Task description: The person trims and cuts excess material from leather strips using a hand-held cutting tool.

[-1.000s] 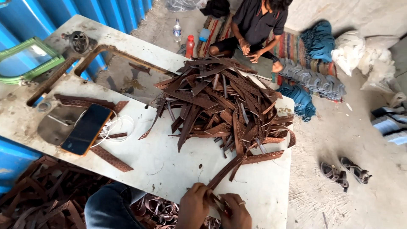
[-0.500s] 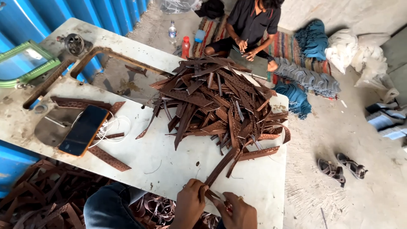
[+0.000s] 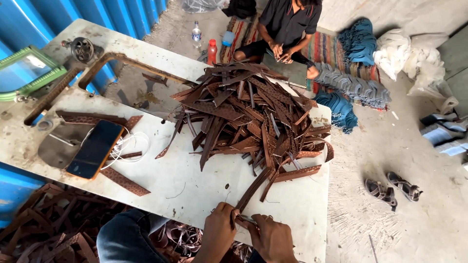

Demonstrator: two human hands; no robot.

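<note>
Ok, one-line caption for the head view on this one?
Both hands, left hand and right hand, grip a brown strip at the white table edge beside a strip pile.

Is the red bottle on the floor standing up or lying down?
Standing up. The red bottle stands upright on the floor, cap on top, beside the clear bottle.

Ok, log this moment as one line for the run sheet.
left hand: pinching brown strip | right hand: gripping same strip end | strip pile: mid-table | phone: left | seated person: beyond table
</note>
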